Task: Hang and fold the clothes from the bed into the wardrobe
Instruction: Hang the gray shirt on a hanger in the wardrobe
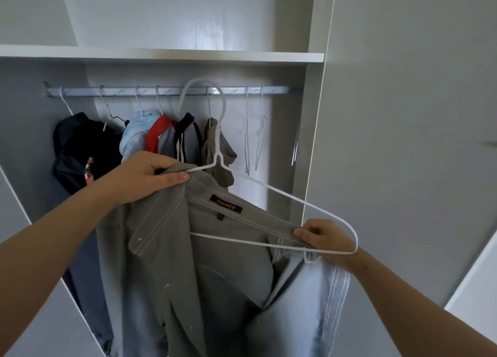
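Observation:
A grey shirt (pixel 166 249) with a dark neck label hangs in front of the open wardrobe, held up by both hands. My left hand (pixel 145 176) grips its collar together with the left arm of a white wire hanger (pixel 269 187). My right hand (pixel 325 238) pinches the other end of the collar at the hanger's right corner. The hanger's right arm is bare and outside the shirt. Its hook (pixel 204 85) is raised in front of the metal rail (pixel 172 90), and whether it touches the rail cannot be told.
On the rail hang a black garment (pixel 78 147), a light blue one (pixel 134 133), a red-and-grey one (pixel 161 136), a khaki one (pixel 215 147) and two empty hangers (pixel 254 131). A white shelf (pixel 161 54) runs above. A wardrobe door (pixel 403 141) stands to the right.

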The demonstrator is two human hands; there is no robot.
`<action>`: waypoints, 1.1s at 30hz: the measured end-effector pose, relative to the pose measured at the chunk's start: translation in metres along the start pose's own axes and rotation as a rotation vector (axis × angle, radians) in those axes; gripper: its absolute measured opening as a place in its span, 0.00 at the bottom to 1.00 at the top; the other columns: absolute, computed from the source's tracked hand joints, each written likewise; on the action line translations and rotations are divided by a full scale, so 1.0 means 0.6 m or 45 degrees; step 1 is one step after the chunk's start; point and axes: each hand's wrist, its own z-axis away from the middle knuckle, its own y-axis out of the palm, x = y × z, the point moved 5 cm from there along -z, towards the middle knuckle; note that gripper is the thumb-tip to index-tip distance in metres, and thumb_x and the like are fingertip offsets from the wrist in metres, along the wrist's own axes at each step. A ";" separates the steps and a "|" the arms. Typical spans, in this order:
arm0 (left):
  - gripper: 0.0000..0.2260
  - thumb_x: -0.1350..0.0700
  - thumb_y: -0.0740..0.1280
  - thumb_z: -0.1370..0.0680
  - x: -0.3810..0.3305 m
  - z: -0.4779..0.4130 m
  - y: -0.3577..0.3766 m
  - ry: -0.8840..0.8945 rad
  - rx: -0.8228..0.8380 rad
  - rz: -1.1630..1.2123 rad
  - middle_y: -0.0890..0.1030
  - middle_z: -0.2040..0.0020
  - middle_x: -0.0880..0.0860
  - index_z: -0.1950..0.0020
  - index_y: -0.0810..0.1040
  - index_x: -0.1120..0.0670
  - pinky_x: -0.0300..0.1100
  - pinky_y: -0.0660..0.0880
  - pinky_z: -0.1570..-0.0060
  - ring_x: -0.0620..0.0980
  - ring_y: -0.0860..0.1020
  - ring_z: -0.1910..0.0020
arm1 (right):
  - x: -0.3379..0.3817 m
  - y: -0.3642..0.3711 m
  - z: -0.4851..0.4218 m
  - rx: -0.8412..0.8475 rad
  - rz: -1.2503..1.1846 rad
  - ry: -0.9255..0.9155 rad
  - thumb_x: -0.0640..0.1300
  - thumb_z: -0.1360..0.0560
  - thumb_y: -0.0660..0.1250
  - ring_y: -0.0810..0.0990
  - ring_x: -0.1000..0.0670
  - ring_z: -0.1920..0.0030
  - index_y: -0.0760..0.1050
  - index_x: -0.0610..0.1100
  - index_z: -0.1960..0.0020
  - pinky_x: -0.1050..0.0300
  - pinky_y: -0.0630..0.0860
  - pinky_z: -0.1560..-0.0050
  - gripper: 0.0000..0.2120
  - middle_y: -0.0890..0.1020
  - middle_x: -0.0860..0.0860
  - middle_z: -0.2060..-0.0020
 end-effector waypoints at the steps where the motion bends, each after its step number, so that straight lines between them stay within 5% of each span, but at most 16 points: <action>1: 0.24 0.20 0.62 0.48 0.006 0.001 -0.002 -0.012 0.039 0.017 0.83 0.60 0.37 0.60 0.79 0.29 0.27 0.75 0.59 0.36 0.80 0.57 | 0.003 -0.004 0.001 0.051 -0.029 0.008 0.44 0.26 0.69 0.69 0.59 0.78 0.72 0.41 0.70 0.64 0.65 0.69 0.15 0.70 0.53 0.78; 4: 0.38 0.19 0.57 0.45 0.018 0.003 0.006 0.095 0.179 -0.247 0.83 0.62 0.51 0.57 0.84 0.47 0.42 0.77 0.57 0.49 0.80 0.61 | 0.006 -0.018 0.005 0.150 -0.136 0.068 0.46 0.27 0.70 0.65 0.60 0.78 0.70 0.45 0.73 0.67 0.63 0.72 0.18 0.68 0.57 0.79; 6: 0.44 0.18 0.51 0.42 0.022 0.004 0.016 0.160 0.256 -0.465 0.82 0.64 0.52 0.57 0.83 0.54 0.41 0.75 0.59 0.48 0.79 0.63 | 0.006 -0.024 0.004 0.145 -0.133 0.095 0.48 0.29 0.72 0.64 0.59 0.76 0.69 0.46 0.74 0.66 0.61 0.72 0.19 0.66 0.57 0.80; 9: 0.43 0.18 0.46 0.41 0.028 0.000 0.017 0.173 0.198 -0.640 0.78 0.70 0.48 0.62 0.80 0.53 0.37 0.72 0.63 0.43 0.77 0.63 | 0.018 -0.017 0.008 0.261 -0.004 0.093 0.47 0.33 0.76 0.68 0.60 0.75 0.74 0.48 0.71 0.68 0.63 0.72 0.13 0.70 0.58 0.79; 12: 0.34 0.25 0.46 0.38 0.024 -0.003 0.023 0.186 0.136 -0.839 0.75 0.72 0.46 0.65 0.78 0.51 0.34 0.70 0.67 0.43 0.76 0.65 | 0.025 -0.004 0.010 0.403 0.370 0.105 0.46 0.34 0.75 0.75 0.57 0.65 0.78 0.48 0.58 0.66 0.69 0.65 0.08 0.78 0.55 0.67; 14: 0.33 0.27 0.44 0.37 0.021 -0.007 0.030 0.217 0.077 -0.931 0.76 0.71 0.47 0.64 0.78 0.51 0.40 0.74 0.65 0.42 0.75 0.70 | 0.022 -0.006 0.005 0.352 0.624 0.137 0.44 0.31 0.71 0.76 0.52 0.58 0.78 0.47 0.51 0.62 0.71 0.60 0.09 0.78 0.50 0.60; 17: 0.38 0.24 0.42 0.37 0.019 -0.009 0.026 0.253 -0.032 -0.953 0.79 0.68 0.47 0.59 0.81 0.50 0.38 0.73 0.66 0.40 0.76 0.68 | 0.022 -0.017 0.003 0.196 0.677 0.167 0.41 0.27 0.65 0.75 0.48 0.57 0.75 0.46 0.57 0.61 0.68 0.64 0.02 0.76 0.50 0.64; 19: 0.34 0.26 0.48 0.34 0.018 -0.009 0.017 0.213 -0.064 -0.853 0.80 0.66 0.46 0.54 0.82 0.49 0.32 0.70 0.67 0.40 0.76 0.66 | 0.014 -0.023 0.002 0.098 0.556 0.238 0.38 0.27 0.63 0.72 0.48 0.59 0.66 0.48 0.65 0.63 0.64 0.70 0.11 0.71 0.53 0.69; 23: 0.30 0.31 0.49 0.27 0.011 -0.012 0.012 0.303 -0.095 -0.992 0.80 0.66 0.47 0.55 0.82 0.51 0.32 0.67 0.70 0.43 0.76 0.67 | -0.007 -0.016 0.001 0.061 0.555 0.313 0.36 0.26 0.60 0.71 0.46 0.57 0.61 0.46 0.64 0.59 0.64 0.61 0.12 0.69 0.50 0.67; 27: 0.20 0.44 0.54 0.27 -0.013 -0.013 0.028 0.476 -0.176 -1.362 0.71 0.77 0.48 0.72 0.76 0.54 0.29 0.49 0.80 0.45 0.67 0.82 | -0.004 -0.010 0.002 0.060 0.443 0.360 0.37 0.26 0.60 0.71 0.45 0.57 0.64 0.42 0.54 0.57 0.65 0.59 0.05 0.72 0.46 0.60; 31: 0.14 0.59 0.79 0.39 -0.009 -0.021 0.057 0.324 -0.256 -1.490 0.68 0.80 0.53 0.74 0.74 0.58 0.30 0.55 0.79 0.51 0.65 0.87 | 0.040 -0.006 0.004 0.048 -0.017 0.380 0.33 0.29 0.60 0.73 0.47 0.62 0.70 0.42 0.58 0.59 0.69 0.65 0.06 0.74 0.46 0.63; 33: 0.17 0.61 0.82 0.43 0.003 -0.026 0.065 0.196 -0.313 -1.420 0.68 0.80 0.53 0.75 0.73 0.58 0.30 0.54 0.78 0.51 0.65 0.87 | 0.074 0.003 0.014 0.153 -0.348 0.352 0.31 0.29 0.61 0.76 0.49 0.62 0.74 0.43 0.56 0.59 0.73 0.63 0.09 0.77 0.45 0.62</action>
